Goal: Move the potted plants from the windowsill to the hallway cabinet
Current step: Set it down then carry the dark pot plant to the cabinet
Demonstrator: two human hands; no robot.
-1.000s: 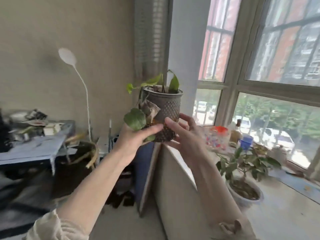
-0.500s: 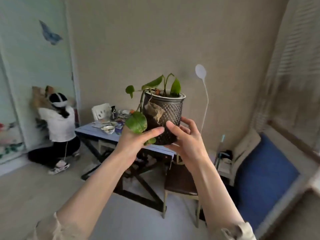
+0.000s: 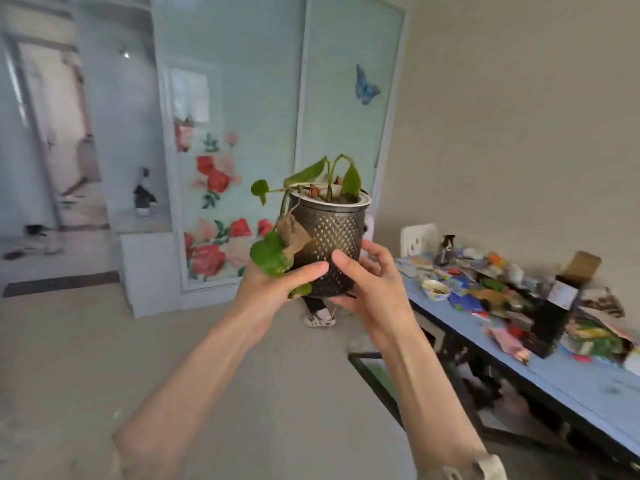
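The pot (image 3: 329,247) is up in the air at chest height, upright, carried between both hands in the middle of the room, well apart from any surface. It is a dark, dimpled cylinder with a pale inner rim, and the plant (image 3: 322,178) in it is thin: a few green leaves standing above the rim, one big leaf and a dry brown one hanging down the left side.

The left hand (image 3: 273,289) wraps the lower left of the pot, thumb laid across the front, the hanging leaves caught partly against the palm. The right hand (image 3: 367,282) closes on the lower right, thumb forward, fingers curled round the back. Both grip low, near the base, which I judge is meant to bear the weight from beneath and keep the soil level (a grip near the rim would crush the stems).

Arms are stretched forward, probably so the trailing leaves stay off the body.

Beyond the pot stands a glass panel (image 3: 228,168) painted with roses, and left of it an open doorway (image 3: 59,161), likely the way to the hallway. A cluttered blue table (image 3: 571,386) runs along the right; the clear floor (image 3: 173,358) to the left looks the safer path. The cabinet is not identifiable here.
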